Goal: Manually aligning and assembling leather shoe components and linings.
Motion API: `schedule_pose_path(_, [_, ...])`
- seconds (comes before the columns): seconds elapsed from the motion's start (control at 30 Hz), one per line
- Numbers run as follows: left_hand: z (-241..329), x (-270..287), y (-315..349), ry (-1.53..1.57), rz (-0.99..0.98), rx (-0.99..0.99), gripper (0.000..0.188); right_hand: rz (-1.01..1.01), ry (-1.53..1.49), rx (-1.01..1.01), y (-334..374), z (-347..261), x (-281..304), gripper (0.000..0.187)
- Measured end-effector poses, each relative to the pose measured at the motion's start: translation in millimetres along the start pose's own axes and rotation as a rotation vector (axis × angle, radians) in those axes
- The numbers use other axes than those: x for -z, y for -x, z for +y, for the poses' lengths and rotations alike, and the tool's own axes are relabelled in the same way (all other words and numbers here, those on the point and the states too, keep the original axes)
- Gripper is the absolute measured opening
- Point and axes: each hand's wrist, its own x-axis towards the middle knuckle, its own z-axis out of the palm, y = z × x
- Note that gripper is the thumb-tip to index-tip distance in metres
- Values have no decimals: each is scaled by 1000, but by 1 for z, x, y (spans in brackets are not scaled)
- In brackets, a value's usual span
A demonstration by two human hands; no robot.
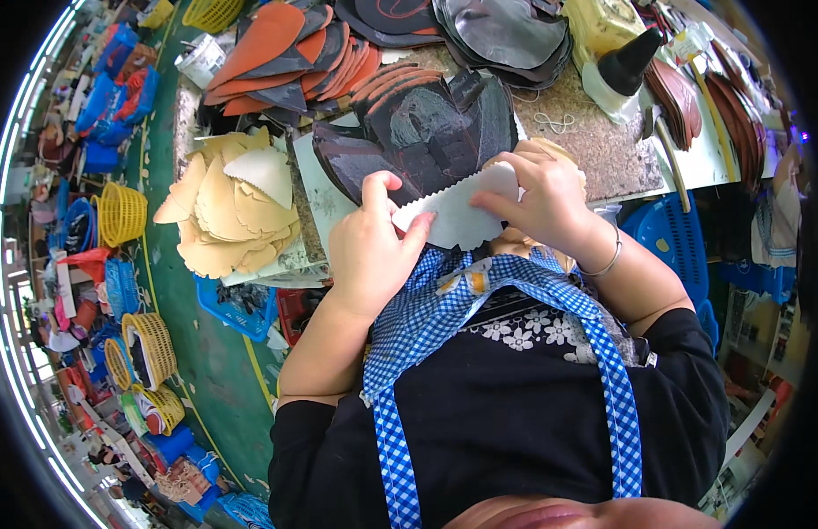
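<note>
Between my two hands is a whitish curved piece (463, 212) of sheet material with zigzag-cut edges. My left hand (370, 240) pinches its left end, the thumb lying on the pale face and the index finger curled above. At the other end my right hand (547, 196) grips it, thumb on the face and fingers behind the upper edge. Just beyond lies a stack of black stitched shoe-upper pieces (435, 128) with orange-brown edges, on a pale board. Some cream pieces (559, 152) show partly behind my right hand.
Cream zigzag-edged pieces (237, 207) are heaped at the table's left. Orange and black pieces (285, 57) and dark shiny pieces (506, 40) lie at the back. A black-capped bottle (627, 63) and a hammer-like tool (669, 154) are at right. Blue baskets (669, 242) stand below.
</note>
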Motion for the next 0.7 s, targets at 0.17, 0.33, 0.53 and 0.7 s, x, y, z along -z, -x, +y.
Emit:
schedule_pose_path(0.17, [-5, 21, -6, -322, 30, 121, 58, 6, 48, -423, -36, 30, 28, 48])
schedule_pose_path(0.33, [13, 0, -15, -22, 301, -608, 22, 281, 14, -290, -89, 108, 7, 24])
schedule_pose_path(0.53, [12, -34, -22, -170, 4, -448, 22, 67, 196, -264, -102, 170, -32, 23])
schedule_pose_path(0.7, [10, -25, -24, -22, 1, -403, 26, 316, 55, -294, -107, 155, -11, 19])
